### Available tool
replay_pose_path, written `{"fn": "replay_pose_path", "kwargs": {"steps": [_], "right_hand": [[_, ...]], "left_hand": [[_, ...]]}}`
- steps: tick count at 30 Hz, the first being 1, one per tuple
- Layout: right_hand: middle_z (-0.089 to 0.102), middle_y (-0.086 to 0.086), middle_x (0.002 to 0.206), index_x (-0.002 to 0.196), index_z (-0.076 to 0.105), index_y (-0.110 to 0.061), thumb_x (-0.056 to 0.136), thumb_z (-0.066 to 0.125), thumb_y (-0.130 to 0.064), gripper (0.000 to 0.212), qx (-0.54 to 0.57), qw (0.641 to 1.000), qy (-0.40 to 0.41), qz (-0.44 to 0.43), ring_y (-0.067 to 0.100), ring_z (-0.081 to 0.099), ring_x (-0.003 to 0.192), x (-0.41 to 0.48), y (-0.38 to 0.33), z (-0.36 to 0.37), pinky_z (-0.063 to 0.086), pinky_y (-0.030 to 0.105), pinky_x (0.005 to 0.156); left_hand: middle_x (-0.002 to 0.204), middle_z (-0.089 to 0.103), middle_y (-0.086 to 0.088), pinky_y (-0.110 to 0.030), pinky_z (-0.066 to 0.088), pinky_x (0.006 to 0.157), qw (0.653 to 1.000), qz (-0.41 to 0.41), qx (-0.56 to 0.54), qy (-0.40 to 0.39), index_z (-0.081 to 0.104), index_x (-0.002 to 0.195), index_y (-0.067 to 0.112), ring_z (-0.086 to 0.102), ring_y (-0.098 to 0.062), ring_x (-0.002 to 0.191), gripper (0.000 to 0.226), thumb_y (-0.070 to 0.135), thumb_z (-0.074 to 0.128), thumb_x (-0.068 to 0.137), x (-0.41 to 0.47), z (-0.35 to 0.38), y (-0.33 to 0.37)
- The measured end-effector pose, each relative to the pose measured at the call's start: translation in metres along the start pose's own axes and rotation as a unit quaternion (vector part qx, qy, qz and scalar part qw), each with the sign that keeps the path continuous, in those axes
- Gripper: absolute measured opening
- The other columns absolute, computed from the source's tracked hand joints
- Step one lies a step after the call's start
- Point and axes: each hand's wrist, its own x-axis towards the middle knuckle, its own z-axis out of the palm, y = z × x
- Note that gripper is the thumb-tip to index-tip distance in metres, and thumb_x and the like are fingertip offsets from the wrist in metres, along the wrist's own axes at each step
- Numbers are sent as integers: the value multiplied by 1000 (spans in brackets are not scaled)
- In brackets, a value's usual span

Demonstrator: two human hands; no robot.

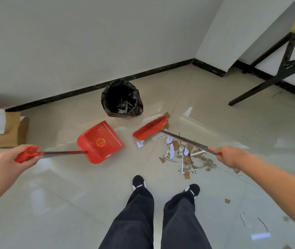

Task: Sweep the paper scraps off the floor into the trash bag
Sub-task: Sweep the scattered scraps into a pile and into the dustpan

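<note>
Left hand (20,155) clamped on the dustpan (101,141) handle, right hand (230,157) clamped on the broom (151,129); paper scraps (182,155) heaped on the floor beside it. Next, I'd say: push them into the pan, near the trash bag (121,98).

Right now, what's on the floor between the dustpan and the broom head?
In the head view, bare tile separates the dustpan from the broom head; the nearest scrap, a crumpled white paper, lies beside the broom.
</note>
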Motion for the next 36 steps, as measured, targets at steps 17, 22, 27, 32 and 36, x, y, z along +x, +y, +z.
{"fn": "replay_pose_path", "kwargs": {"steps": [17,22,27,32,36], "right_hand": [[41,-19,37,121,45,-58,98,46,-23,42,292,952,54,70,12,35,37,-172,87,65,33,18,33],[29,1,50,132,48,-53,97,48,-24,45,442,883,83,134,16,27,39,-222,84,98,29,18,37],[38,6,45,138,47,-43,98,49,-21,45,602,767,89,204,16,35,35,-266,87,140,32,19,40],[37,6,45,142,45,-31,98,51,-15,48,723,628,139,252,16,31,34,-296,108,178,28,17,38],[37,5,48,142,46,-26,92,50,-1,56,773,547,164,278,14,31,31,-299,152,209,28,16,34]], "left_hand": [[71,71,10,-19,38,47,958,187,204,77,75,86,35,71,-22,67,24,34,87,65,-26,22,147],[78,70,17,-24,39,54,946,240,211,50,68,88,41,69,-16,82,13,46,73,77,-32,14,211],[78,69,14,-24,38,53,913,344,212,62,69,94,37,67,-17,81,19,48,70,79,-32,24,290],[94,73,14,-26,39,58,868,437,231,45,67,103,40,67,-17,94,23,49,65,82,-65,63,376],[93,73,8,-32,51,67,841,491,222,44,67,102,34,67,-23,92,22,45,65,83,-111,103,448]]}}
